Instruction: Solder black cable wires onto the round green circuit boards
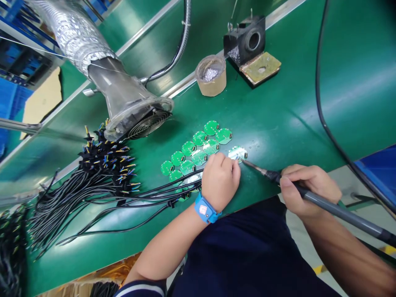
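My left hand [219,179], with a blue wrist strap [206,209], is closed around the end of a black cable [185,181] beside a round green circuit board [237,154]. In my right hand [305,187] is a soldering iron [328,205], held like a pen, its tip at the lower edge of that board. Several more round boards [199,156] lie in rows to the left, some partly under the cables and my left hand. The wire ends at my left fingertips are too small to make out.
A bundle of black cables [80,194] with coloured wire ends lies left. Above it hangs a fume extractor hood [130,99]. Toward the back are a round tub [212,80] and an iron stand [247,41] with a sponge [261,68]. A black cord [321,111] crosses the right side.
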Motion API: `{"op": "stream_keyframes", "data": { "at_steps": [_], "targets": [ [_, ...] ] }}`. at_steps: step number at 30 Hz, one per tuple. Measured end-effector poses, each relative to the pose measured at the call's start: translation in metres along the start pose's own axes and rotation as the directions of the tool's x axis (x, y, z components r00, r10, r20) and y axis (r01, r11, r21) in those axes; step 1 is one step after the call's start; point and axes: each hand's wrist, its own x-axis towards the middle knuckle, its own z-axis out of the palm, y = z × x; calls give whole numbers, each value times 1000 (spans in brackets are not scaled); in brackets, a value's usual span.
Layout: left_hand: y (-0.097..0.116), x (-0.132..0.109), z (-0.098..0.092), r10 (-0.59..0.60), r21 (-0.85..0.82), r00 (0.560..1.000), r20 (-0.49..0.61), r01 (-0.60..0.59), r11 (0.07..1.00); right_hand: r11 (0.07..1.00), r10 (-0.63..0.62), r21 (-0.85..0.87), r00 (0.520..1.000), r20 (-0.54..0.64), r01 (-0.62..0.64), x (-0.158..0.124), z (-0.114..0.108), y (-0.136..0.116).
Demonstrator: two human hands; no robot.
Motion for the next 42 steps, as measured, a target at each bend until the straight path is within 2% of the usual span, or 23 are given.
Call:
{"op": "stream_keyframes", "data": {
  "at_steps": [4, 7, 18, 24, 28, 30, 33, 42],
  "targets": [
    [0, 0, 0, 3, 2, 1000, 4, -3, 1000, 1000, -12, 25, 997, -82, 14, 1, 1, 3],
    [0, 0, 0, 0, -3, 1000, 3, 0, 1000, 1000, -5, 8, 995, -99, 6, 3, 2, 4],
    [1, 1, 4, -35, 29, 999, -1, 35, 999, 978, 136, -169, 989, 60, -124, 7, 4, -16],
    [4, 3, 1, -65, 67, 998, 18, 63, 996, 962, 76, -267, 996, 52, -60, 7, 3, -15],
    [5, 4, 0, -83, 79, 996, 35, 80, 994, 990, 56, -135, 997, 49, -49, 7, 2, -9],
    [6, 5, -1, -86, 84, 995, 42, 82, 993, 1000, 15, -21, 999, -32, -16, 8, 3, -6],
    [6, 6, -3, -107, 82, 992, 65, 102, 991, 996, 42, 84, 989, -140, -31, 12, 5, -4],
    [1, 8, -10, -197, -119, 964, 178, 220, 968, 996, 87, -33, 996, -20, -88, 14, 7, -5]
  ]
}}
